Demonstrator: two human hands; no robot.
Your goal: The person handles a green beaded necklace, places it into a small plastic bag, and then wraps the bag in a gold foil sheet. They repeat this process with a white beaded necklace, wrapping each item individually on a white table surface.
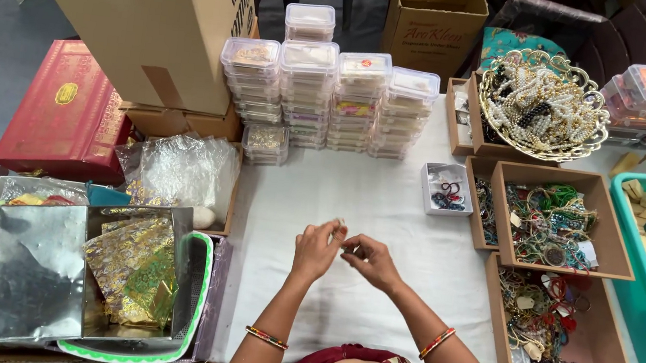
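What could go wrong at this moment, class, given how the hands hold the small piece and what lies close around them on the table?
1. The left hand and right hand pinch a tiny item in mid-air; it might slip and roll off the white table cloth.
2. The small open box of bangles sits near; a forearm could knock it.
3. The clear box stacks behind are tall and might topple if bumped.

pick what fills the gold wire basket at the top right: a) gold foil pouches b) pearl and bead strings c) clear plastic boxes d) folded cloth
b: the gold wire basket is heaped with white pearl and dark bead strings, sitting on a brown cardboard tray.
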